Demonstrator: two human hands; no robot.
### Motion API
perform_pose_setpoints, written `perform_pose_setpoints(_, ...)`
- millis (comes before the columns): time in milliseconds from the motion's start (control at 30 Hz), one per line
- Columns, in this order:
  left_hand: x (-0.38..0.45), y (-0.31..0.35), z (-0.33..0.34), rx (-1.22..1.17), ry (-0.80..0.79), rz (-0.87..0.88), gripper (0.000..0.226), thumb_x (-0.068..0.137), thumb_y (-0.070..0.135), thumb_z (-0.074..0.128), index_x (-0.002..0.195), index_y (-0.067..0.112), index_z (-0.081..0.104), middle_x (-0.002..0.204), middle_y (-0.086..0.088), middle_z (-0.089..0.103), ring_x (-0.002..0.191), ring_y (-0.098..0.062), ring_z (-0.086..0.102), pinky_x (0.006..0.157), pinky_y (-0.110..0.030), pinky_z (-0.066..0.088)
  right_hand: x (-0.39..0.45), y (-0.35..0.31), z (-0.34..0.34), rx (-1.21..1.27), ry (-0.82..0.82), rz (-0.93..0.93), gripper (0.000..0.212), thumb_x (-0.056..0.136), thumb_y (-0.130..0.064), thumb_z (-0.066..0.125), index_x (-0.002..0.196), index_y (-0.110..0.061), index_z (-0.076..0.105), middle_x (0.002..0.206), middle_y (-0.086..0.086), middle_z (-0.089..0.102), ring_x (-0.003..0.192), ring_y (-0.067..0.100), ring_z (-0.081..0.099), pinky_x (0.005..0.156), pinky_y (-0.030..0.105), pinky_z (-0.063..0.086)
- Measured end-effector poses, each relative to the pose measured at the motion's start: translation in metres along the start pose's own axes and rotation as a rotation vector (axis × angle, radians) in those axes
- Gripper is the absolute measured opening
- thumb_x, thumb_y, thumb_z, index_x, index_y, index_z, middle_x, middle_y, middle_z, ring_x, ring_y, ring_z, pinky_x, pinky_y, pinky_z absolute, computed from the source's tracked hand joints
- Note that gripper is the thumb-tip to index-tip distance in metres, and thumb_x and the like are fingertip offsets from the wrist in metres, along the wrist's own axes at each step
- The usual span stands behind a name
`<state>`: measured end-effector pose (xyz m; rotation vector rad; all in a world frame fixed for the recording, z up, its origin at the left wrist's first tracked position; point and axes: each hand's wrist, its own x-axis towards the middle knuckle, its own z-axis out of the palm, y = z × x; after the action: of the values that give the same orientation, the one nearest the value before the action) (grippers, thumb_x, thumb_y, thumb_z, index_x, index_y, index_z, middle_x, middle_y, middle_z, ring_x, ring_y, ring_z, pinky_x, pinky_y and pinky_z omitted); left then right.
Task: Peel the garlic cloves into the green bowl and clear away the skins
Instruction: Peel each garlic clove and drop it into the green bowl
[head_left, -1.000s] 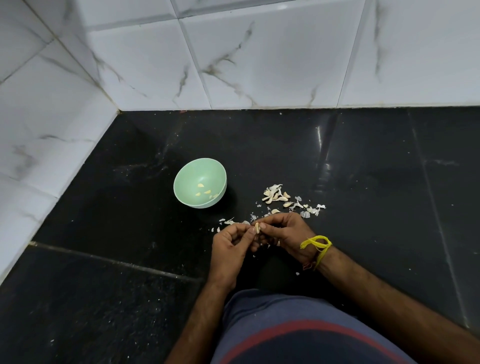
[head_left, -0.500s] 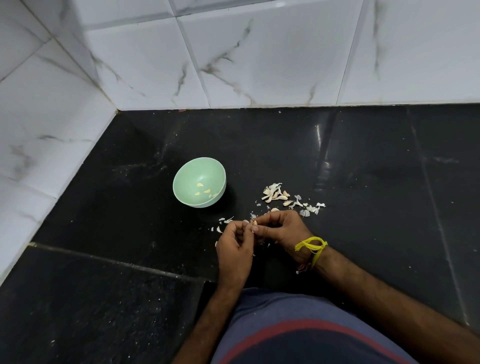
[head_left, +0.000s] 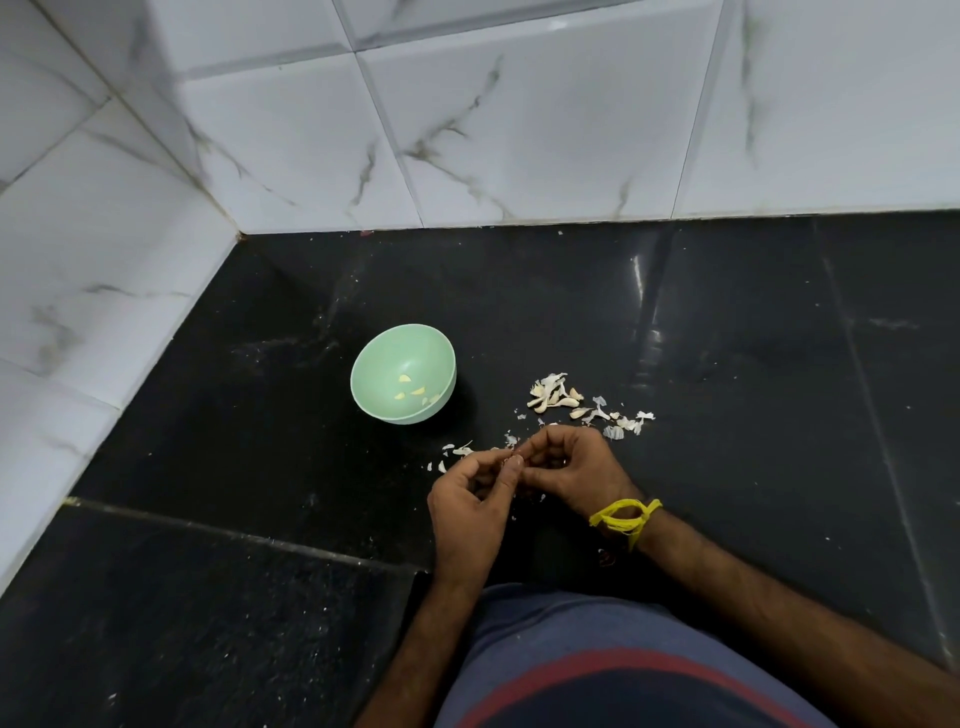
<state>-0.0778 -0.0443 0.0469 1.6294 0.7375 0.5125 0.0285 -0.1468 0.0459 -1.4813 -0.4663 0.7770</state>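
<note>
Here, seen from the head camera: left hand (head_left: 470, 512) and right hand (head_left: 574, 470) meeting fingertip to fingertip low over a black surface (head_left: 753, 364), both with fingers curled into a pinching grip on something tiny between them, presumably a garlic clove (head_left: 515, 459), though too small and hidden to confirm. Green bowl (head_left: 384, 410) up and left of the hands, well apart from them, upright, holding a few peeled cloves (head_left: 413, 391). Pile of unpeeled cloves and papery skins (head_left: 556, 396) just beyond the right hand. Loose skin flakes (head_left: 460, 451) scattered beside the left fingertips. Yellow thread (head_left: 625, 518) tied round the right wrist. White marbled wall tiles (head_left: 519, 130) behind.
</note>
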Motion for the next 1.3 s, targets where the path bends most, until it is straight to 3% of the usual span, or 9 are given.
perform_pose_setpoints(100, 0.000, 0.000, 0.000, -0.095, 0.003, -0.045, 0.018, 0.087, -0.002, 0.072, 0.087, 0.015, 0.076, 0.080, -0.005, 0.077, 0.072, -0.010, 0.070, 0.066, -0.020, 0.055, -0.003, -0.001, 0.000, -0.044, -0.003, -0.030, 0.020, 0.075, -0.001, 0.079, 0.091, 0.002, 0.068, 0.078, 0.011, 0.071, 0.070, 0.013, 0.068, 0.066, 0.023, 0.056)
perform_pose_setpoints(300, 0.001, -0.004, 0.000, -0.191, 0.026, -0.101, 0.012, 0.087, -0.003, 0.071, 0.092, 0.006, 0.076, 0.085, -0.015, 0.076, 0.073, -0.012, 0.068, 0.067, -0.021, 0.055, -0.003, -0.002, -0.001, -0.050, -0.015, -0.043, 0.021, 0.073, 0.004, 0.079, 0.090, 0.003, 0.067, 0.079, 0.014, 0.071, 0.070, 0.015, 0.068, 0.067, 0.025, 0.058)
perform_pose_setpoints(567, 0.003, -0.016, 0.004, 0.014, 0.062, -0.031, 0.007, 0.093, 0.010, 0.069, 0.091, 0.010, 0.075, 0.085, -0.006, 0.076, 0.083, -0.024, 0.072, 0.078, -0.039, 0.060, 0.001, 0.001, 0.000, -0.031, -0.008, -0.035, 0.024, 0.075, 0.004, 0.077, 0.090, -0.004, 0.062, 0.077, 0.012, 0.073, 0.071, 0.019, 0.071, 0.066, 0.025, 0.057)
perform_pose_setpoints(733, 0.001, -0.009, 0.005, -0.042, 0.049, -0.037, 0.011, 0.093, 0.002, 0.066, 0.096, 0.010, 0.074, 0.090, -0.009, 0.076, 0.082, -0.022, 0.073, 0.070, -0.026, 0.058, 0.001, 0.002, -0.004, 0.098, 0.000, 0.018, 0.022, 0.077, 0.008, 0.073, 0.095, 0.001, 0.063, 0.077, 0.012, 0.072, 0.070, 0.022, 0.070, 0.066, 0.027, 0.057)
perform_pose_setpoints(900, 0.003, -0.009, 0.001, 0.005, 0.016, 0.060, 0.025, 0.091, 0.010, 0.072, 0.112, 0.021, 0.073, 0.103, -0.002, 0.075, 0.095, -0.022, 0.073, 0.081, -0.035, 0.060, 0.005, 0.004, -0.002, 0.324, 0.018, 0.095, 0.017, 0.080, 0.010, 0.069, 0.095, 0.008, 0.063, 0.082, 0.023, 0.070, 0.072, 0.027, 0.069, 0.067, 0.032, 0.059)
perform_pose_setpoints(1033, 0.007, -0.005, -0.001, 0.060, 0.053, 0.091, 0.019, 0.085, 0.005, 0.078, 0.093, 0.022, 0.076, 0.089, 0.003, 0.074, 0.081, -0.017, 0.073, 0.075, -0.041, 0.062, 0.008, 0.005, 0.000, 0.365, 0.065, 0.093, 0.017, 0.080, 0.009, 0.069, 0.096, 0.010, 0.065, 0.087, 0.022, 0.069, 0.077, 0.027, 0.068, 0.070, 0.032, 0.060)
perform_pose_setpoints(1133, 0.011, -0.009, -0.002, 0.076, 0.017, 0.065, 0.011, 0.087, 0.007, 0.076, 0.091, 0.018, 0.076, 0.085, -0.002, 0.075, 0.078, -0.022, 0.074, 0.074, -0.050, 0.061, 0.008, 0.005, -0.001, 0.336, 0.073, 0.076, 0.015, 0.079, 0.008, 0.070, 0.094, 0.006, 0.068, 0.084, 0.019, 0.071, 0.074, 0.024, 0.068, 0.067, 0.029, 0.058)
perform_pose_setpoints(1300, 0.012, -0.002, 0.002, 0.031, -0.050, 0.016, 0.010, 0.088, 0.003, 0.073, 0.092, 0.011, 0.075, 0.083, -0.005, 0.076, 0.077, -0.023, 0.074, 0.075, -0.044, 0.062, 0.006, 0.005, -0.004, 0.374, 0.064, 0.086, 0.023, 0.075, 0.006, 0.072, 0.098, 0.009, 0.067, 0.091, 0.024, 0.071, 0.078, 0.026, 0.070, 0.070, 0.031, 0.058)
